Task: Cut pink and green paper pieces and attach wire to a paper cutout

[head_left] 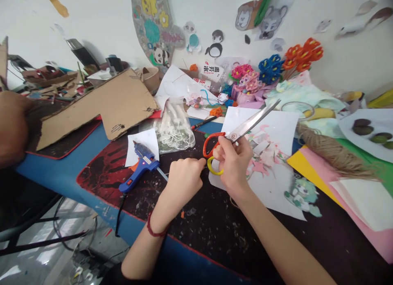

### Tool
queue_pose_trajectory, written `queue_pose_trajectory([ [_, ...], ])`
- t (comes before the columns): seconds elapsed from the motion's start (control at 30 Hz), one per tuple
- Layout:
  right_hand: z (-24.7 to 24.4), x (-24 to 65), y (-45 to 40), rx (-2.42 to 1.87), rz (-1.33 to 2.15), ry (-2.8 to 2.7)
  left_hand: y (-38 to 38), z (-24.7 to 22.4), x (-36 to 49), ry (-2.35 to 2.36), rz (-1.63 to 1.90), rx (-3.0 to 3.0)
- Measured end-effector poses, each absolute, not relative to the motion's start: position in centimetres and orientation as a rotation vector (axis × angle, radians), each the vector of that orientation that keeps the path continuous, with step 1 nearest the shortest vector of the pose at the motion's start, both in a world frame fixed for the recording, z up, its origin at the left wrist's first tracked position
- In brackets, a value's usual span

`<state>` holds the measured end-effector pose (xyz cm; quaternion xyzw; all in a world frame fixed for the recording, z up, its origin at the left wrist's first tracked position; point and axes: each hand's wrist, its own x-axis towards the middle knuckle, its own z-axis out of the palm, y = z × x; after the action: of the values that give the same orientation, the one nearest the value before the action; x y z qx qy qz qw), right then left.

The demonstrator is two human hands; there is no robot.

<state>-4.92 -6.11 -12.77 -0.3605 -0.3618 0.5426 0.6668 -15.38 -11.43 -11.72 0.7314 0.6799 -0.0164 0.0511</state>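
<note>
At the near edge of the dark mat (211, 240), your left wrist wears a red bracelet (152, 231). Your left hand (186, 176) is curled into a fist just beside the scissors' yellow handle loop; whether it pinches anything thin, I cannot tell. Your right hand (233, 162) is clamped on the scissors (235, 135) around the handles and pivot, with the 2 blades pointing up and away from you. That grip looks poor for cutting: your fingers lie close to the pivot, so closing the blades there could nip skin.

Below and beyond the scissors, pink paper scraps (260, 156) lie loose on a white sheet (267, 203); a sweep of your right forearm could scatter them. To your left, the blue glue gun (139, 174) rests with its nozzle over a small white paper (150, 139). A light glows on it, so the tip may be hot. Its cord (120, 211) hangs over the table edge, and a snag could drag it down.

Farther back stand the cardboard (123, 100) and the blue flowers (271, 70).
</note>
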Motion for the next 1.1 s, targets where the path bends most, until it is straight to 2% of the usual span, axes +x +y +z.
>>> queue_pose_trajectory([
  [1.1,-13.4,-5.9,-6.7,-0.770,1.174,-0.927,-10.5,-11.7,-15.1,2.051,-0.061,2.269],
])
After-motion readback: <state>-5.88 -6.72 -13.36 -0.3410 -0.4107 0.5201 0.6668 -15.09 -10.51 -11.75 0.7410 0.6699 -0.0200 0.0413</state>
